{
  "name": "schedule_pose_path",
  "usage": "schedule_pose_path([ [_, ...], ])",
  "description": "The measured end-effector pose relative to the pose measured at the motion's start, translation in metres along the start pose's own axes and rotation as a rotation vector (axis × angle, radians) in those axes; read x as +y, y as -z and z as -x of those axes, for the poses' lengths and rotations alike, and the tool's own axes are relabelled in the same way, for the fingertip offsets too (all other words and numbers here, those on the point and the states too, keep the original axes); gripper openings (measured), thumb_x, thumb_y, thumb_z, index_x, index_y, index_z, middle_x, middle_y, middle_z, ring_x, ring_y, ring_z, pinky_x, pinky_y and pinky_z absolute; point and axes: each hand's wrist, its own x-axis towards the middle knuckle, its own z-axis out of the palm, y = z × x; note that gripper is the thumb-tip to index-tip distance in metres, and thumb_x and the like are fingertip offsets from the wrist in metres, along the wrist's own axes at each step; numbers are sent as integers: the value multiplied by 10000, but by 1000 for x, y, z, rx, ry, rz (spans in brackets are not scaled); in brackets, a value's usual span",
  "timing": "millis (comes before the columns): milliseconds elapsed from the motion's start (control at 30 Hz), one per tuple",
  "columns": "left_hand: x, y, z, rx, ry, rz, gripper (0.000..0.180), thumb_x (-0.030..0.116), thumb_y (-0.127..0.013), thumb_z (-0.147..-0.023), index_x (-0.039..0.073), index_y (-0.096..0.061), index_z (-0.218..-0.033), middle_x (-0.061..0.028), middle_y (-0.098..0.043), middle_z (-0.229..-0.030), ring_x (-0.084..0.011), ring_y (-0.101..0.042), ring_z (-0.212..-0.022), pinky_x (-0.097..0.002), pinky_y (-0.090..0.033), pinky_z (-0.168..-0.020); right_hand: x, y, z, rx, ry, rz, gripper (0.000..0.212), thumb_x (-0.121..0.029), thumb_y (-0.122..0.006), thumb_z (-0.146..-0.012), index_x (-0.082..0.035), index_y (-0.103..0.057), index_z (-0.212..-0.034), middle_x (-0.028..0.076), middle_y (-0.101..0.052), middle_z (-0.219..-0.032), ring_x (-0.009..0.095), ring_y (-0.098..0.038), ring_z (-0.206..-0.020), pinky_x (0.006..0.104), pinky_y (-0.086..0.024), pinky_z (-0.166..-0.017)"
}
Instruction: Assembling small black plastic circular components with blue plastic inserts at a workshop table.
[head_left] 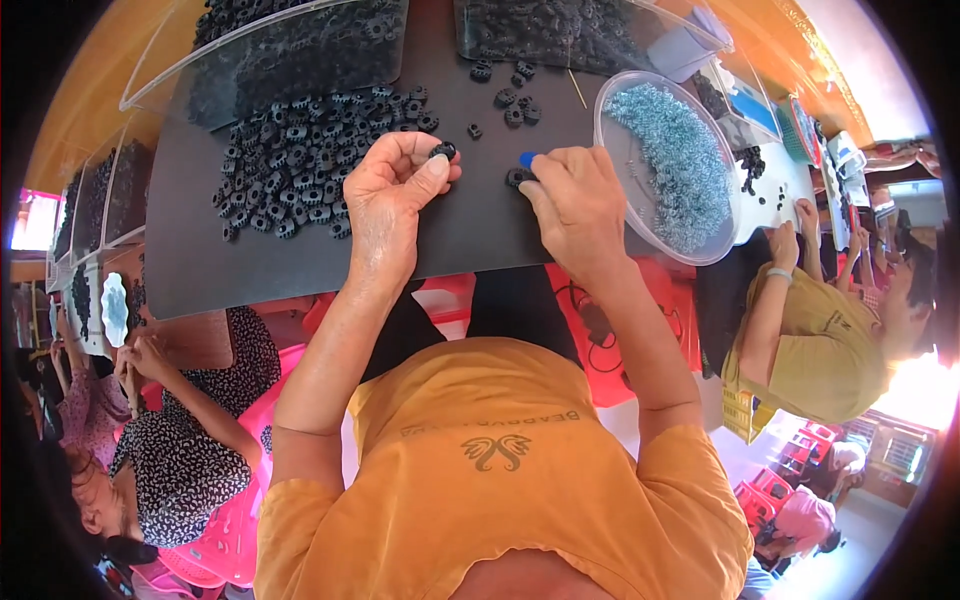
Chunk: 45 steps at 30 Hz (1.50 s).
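Observation:
My left hand [385, 205] pinches a small round black plastic part [443, 150] between thumb and fingers, just above the dark table mat [450, 225]. To its right, the fingers of my right hand [585, 210] close on a small blue piece [527, 159], mostly covered by the fingertips. Another black part [517, 177] is right below those fingertips; whether they touch it I cannot tell. A wide heap of similar black parts [290, 165] spreads over the mat left of my left hand. Several loose black parts [514, 108] lie beyond my hands.
A clear round tub [632, 150] of tiny pale-blue coils stands right of my right hand. Two clear bins, left [290, 65] and right [550, 35], hold more black parts at the back. A thin yellowish stick [578, 88] lies near the tub. Co-workers sit on both sides.

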Motion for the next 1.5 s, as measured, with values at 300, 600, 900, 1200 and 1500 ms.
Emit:
schedule_pose_path([
  [300, -3, 2, 2, 83, -53, -75, 115, 16, -604, -848, -16, -592, -957, -99, -653, -907, -150, -617, -786, -247, -482, -711, -2, -27, -29, 20, 67, 79, 205, -25, -692, -665, -28, -629, -861, 96, -560, -794, 275, -514, -762, 370, -436, -660],
  [600, 1, 1, 4, 72, -24, -34, 100, 2, -608, -839, -4, -597, -938, -43, -636, -860, -111, -603, -753, -220, -473, -673, 2, -51, -48, -147, 144, 245, 98, -72, -680, -670, -39, -600, -716, 118, -541, -737, 298, -517, -772, 389, -426, -662],
  [900, 1, -5, 14, -12, 95, 62, 122, 5, -630, -825, -15, -614, -945, -82, -657, -807, -116, -604, -669, -212, -475, -607, -4, -7, -26, -165, -368, -648, 102, -28, -639, -749, 25, -587, -819, 106, -616, -741, 198, -582, -720, 322, -462, -658],
  [1200, 1, -25, 21, -102, 137, 90, 113, -1, -631, -825, -18, -619, -936, -79, -651, -800, -105, -591, -661, -202, -476, -603, -5, 25, -17, -306, -608, -1010, 127, 12, -619, -811, 22, -612, -937, 12, -626, -823, 52, -568, -754, 200, -460, -675],
  [1500, 1, -25, 23, -137, 100, -42, 149, 9, -629, -830, -26, -629, -975, -44, -644, -810, -80, -571, -691, -195, -467, -618, -2, 23, -12, -260, -550, -952, 77, 12, -644, -765, 22, -601, -828, 42, -650, -728, 50, -599, -674, 197, -479, -592],
])
